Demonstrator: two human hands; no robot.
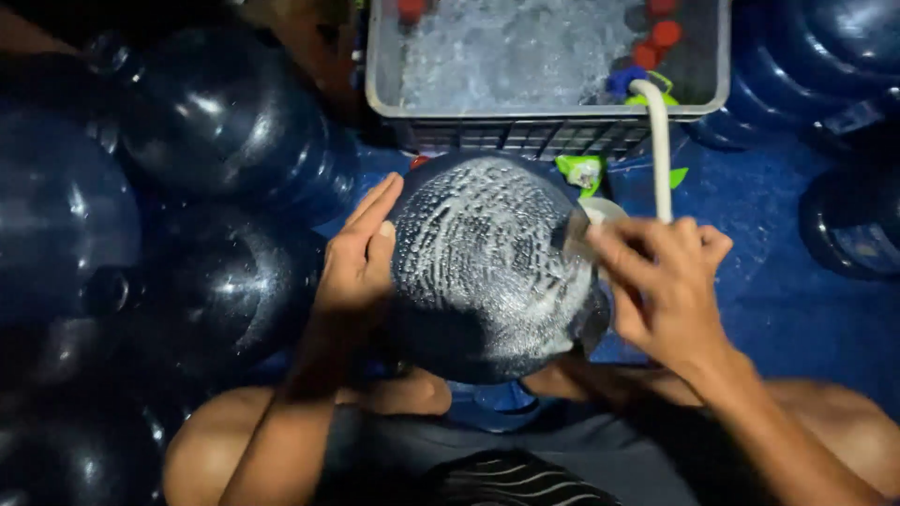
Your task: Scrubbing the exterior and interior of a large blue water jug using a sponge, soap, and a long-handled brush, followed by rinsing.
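Dim work area, blue wet floor (797,309). Dark blue water jugs (216,122) crowd the left side of the floor, more of them at the far right corner.

Grey plastic crate (548,136) at the far edge of the floor, holding foamy water, with red caps (656,42) and one blue cap floating at its right end. White hose (659,150) hangs over the crate's near rim and runs down toward the person.

Soapy jug (487,262) sits at the centre, between the person's knees, just in front of the crate. Rounded suds-streaked end faces up toward the camera; long axis seems to run away from the lens, downward and slightly toward the person. Neck not visible.

Left hand (361,258): fingers together and flat, pressed against the jug's left side.

Right hand (661,281): fingers bent, on the jug's upper right edge, closed around a pale round thing (589,225), blurred; cannot tell what it is.
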